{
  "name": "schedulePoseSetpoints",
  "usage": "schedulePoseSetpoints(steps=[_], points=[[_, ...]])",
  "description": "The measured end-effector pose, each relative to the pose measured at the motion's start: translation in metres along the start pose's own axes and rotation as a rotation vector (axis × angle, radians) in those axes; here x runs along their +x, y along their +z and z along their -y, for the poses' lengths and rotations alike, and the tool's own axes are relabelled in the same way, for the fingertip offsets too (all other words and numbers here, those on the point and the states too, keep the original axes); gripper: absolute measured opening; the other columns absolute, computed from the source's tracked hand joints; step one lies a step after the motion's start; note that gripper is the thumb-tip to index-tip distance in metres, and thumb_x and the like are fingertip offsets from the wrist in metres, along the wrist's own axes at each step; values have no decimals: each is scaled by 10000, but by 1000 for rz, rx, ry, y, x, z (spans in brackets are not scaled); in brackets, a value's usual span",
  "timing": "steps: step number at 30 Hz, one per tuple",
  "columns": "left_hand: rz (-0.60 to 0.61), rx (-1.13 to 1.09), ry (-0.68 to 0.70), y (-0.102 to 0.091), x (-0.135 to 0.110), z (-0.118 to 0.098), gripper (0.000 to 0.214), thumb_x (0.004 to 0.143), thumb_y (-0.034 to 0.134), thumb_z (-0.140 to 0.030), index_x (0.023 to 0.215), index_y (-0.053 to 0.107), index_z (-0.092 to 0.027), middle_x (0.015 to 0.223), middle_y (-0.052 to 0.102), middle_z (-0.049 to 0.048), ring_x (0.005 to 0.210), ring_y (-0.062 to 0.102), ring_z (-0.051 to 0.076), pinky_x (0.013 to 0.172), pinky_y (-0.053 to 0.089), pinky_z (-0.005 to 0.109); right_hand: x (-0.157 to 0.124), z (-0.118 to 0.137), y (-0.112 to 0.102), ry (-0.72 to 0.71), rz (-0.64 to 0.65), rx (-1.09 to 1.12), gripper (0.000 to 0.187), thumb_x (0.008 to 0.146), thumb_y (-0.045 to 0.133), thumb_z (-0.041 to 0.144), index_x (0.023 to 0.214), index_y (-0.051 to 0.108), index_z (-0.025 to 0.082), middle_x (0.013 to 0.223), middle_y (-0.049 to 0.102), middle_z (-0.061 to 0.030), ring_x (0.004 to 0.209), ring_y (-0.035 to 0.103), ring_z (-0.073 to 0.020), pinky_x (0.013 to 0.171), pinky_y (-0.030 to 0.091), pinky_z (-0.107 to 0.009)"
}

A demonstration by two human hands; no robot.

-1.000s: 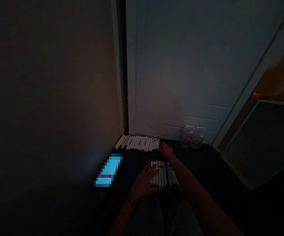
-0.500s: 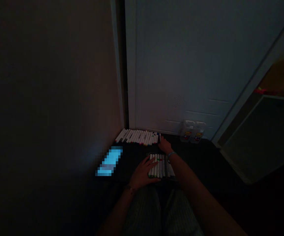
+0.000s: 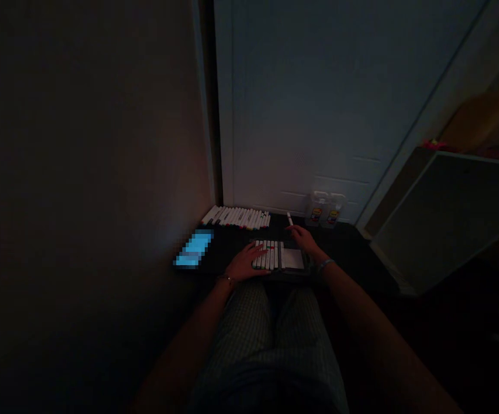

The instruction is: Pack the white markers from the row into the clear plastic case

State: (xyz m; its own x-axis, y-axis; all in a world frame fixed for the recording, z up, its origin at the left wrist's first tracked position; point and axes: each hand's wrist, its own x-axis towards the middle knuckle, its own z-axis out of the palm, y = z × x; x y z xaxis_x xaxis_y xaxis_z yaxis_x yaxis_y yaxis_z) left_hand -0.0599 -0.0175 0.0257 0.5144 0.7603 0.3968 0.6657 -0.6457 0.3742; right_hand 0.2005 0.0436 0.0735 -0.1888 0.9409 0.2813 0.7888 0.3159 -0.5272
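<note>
Between the fingers of my right hand [image 3: 304, 237] is a white marker [image 3: 289, 219], raised above the dark tabletop. My left hand [image 3: 244, 262] rests with spread fingers over the left side of an open dark marker case [image 3: 278, 260]. White markers [image 3: 271, 260] with coloured ends lie side by side in that case. Its right part shows a pale flat panel [image 3: 293, 259] beside one more marker. Behind the case, a long row of white markers [image 3: 238, 218] lies along the table's back edge.
A lit phone [image 3: 194, 249], blurred out, lies on the dark table [image 3: 348, 247] to the left. Two clear plastic containers with labels [image 3: 317, 211] stand at the back right against a pale door-like panel [image 3: 275, 115]. A wall rises on the left. The room is dim.
My right hand has drawn back from the row's right end, bringing a marker with it towards the case's right side. The left hand stays on the case. The view has shifted.
</note>
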Motion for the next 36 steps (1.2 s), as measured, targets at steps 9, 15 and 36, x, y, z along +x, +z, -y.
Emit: schedulePoseSetpoints(steps=[9, 15, 36], points=[[-40, 90, -27, 0, -1, 6, 1006, 565, 669, -639, 1403, 227, -303, 1406, 389, 66, 1320, 259, 307, 1070, 22, 591, -89, -1, 22, -327, -243, 197, 247, 875, 450, 284, 1049, 623, 262, 955, 629, -47, 900, 592, -192, 800, 470, -331], [-228, 76, -78, -7, 2, -1, 557, 872, 427, -446, 1385, 262, -302, 1355, 457, 22, 1254, 368, 201, 1097, 86, 496, -93, -6, 32, -322, -221, 151, 355, 867, 445, 225, 1187, 566, 318, 1105, 628, -31, 1002, 577, -195, 864, 459, -359], [-322, -213, -191, 32, 33, -1, 292, 895, 395, -372, 971, 627, -214, 960, 605, 48, 952, 545, 187, 873, 446, 349, -95, -8, 30, -24, -173, 289, 249, 842, 497, 430, 867, 665, 248, 913, 670, -26, 929, 568, -212, 920, 371, -381]])
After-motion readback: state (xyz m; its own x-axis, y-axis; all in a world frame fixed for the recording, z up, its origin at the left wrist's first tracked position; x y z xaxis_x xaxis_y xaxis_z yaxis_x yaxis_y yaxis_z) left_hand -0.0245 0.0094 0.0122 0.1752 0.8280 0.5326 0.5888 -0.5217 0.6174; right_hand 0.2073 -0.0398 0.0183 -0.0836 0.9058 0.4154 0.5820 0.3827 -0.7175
